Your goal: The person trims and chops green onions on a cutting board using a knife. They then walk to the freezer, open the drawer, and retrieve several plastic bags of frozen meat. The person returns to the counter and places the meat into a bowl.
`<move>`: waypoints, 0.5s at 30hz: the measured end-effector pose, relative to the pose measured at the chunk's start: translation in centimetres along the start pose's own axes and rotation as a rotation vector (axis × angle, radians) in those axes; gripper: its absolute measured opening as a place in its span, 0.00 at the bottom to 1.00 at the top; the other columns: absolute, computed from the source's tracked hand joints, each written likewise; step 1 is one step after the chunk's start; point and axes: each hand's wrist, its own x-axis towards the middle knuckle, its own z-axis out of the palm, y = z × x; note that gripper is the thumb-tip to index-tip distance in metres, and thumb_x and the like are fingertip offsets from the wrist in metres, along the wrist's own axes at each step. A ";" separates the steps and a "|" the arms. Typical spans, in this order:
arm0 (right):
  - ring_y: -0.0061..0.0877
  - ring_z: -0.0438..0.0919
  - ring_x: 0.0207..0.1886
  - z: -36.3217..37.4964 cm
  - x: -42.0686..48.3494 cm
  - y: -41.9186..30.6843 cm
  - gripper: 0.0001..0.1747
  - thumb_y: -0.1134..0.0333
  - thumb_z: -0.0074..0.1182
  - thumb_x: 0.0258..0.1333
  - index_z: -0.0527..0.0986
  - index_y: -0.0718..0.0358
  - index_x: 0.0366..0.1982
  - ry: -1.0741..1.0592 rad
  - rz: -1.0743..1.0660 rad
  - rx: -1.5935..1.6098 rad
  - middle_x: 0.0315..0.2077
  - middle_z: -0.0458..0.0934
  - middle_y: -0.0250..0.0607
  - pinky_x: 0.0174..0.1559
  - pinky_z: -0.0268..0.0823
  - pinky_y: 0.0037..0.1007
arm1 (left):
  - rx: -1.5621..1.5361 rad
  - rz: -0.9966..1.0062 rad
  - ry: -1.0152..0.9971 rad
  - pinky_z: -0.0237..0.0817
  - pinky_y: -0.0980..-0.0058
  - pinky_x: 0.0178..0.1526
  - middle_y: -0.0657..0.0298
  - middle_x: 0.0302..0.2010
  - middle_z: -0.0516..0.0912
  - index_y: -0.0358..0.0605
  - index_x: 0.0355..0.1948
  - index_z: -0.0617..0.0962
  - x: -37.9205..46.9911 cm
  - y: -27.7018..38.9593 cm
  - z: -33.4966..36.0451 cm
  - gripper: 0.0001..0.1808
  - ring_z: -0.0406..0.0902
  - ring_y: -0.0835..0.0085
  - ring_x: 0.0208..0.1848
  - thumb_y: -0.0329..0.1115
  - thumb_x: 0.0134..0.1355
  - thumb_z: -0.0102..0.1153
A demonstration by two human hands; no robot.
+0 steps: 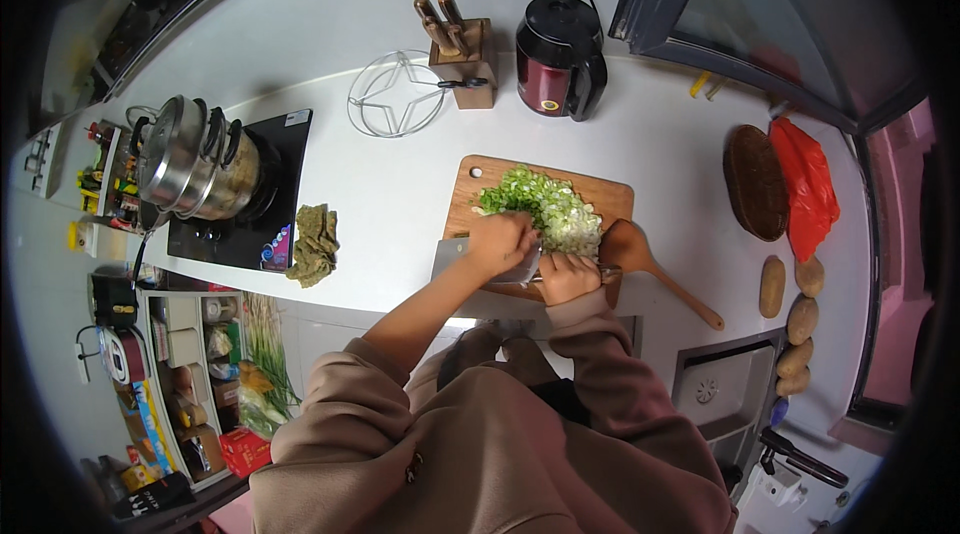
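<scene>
Chopped green onion (559, 207) lies heaped on a wooden cutting board (615, 196). My right hand (571, 277) is closed around the handle of a wide-bladed kitchen knife (450, 252), which lies across the near part of the board with its blade pointing left. My left hand (504, 240) is over the blade at the near left edge of the heap, its fingers curled; what they touch is hidden. A wooden spatula (660, 271) rests at the board's right side.
A steamer pot (202, 159) stands on the cooktop (296, 151) at left, beside a folded cloth-like item (313, 245). Behind the board are a wire rack (396, 130), a knife block (480, 68) and an electric kettle (546, 76). Potatoes (802, 320), a basket (754, 185) and a sink (720, 391) are at right.
</scene>
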 end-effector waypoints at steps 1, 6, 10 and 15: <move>0.28 0.75 0.28 -0.1 0.0 0.0 0.07 0.66 0.55 0.36 0.69 0.56 0.22 -0.012 -0.006 0.003 0.22 0.71 0.32 0.31 0.66 0.31 | 0.018 0.004 -0.039 0.66 0.59 0.26 0.54 0.21 0.78 0.45 0.23 0.75 -0.3 0.5 0.1 0.09 0.76 0.55 0.24 0.37 0.54 0.56; 0.29 0.76 0.29 -0.1 -0.3 0.2 0.10 0.65 0.58 0.33 0.70 0.56 0.22 -0.012 -0.002 0.012 0.21 0.71 0.32 0.32 0.66 0.32 | 0.146 -0.029 0.070 0.66 0.60 0.27 0.55 0.23 0.78 0.44 0.23 0.76 0.6 -0.2 0.2 0.10 0.77 0.56 0.26 0.37 0.57 0.54; 0.30 0.76 0.29 -0.5 -0.8 0.9 0.13 0.63 0.61 0.33 0.70 0.56 0.23 -0.036 0.038 0.034 0.22 0.72 0.33 0.34 0.66 0.33 | 0.214 -0.057 0.260 0.67 0.61 0.28 0.56 0.23 0.78 0.43 0.27 0.75 0.6 -2.6 -1.2 0.07 0.76 0.56 0.26 0.35 0.59 0.52; 0.31 0.76 0.30 -1.1 -1.4 1.7 0.15 0.62 0.64 0.32 0.71 0.57 0.24 -0.056 0.146 0.024 0.23 0.74 0.33 0.36 0.66 0.34 | 0.241 -0.149 0.252 0.67 0.63 0.26 0.58 0.23 0.79 0.45 0.27 0.76 -2.9 -3.4 -3.1 0.11 0.77 0.59 0.24 0.41 0.59 0.52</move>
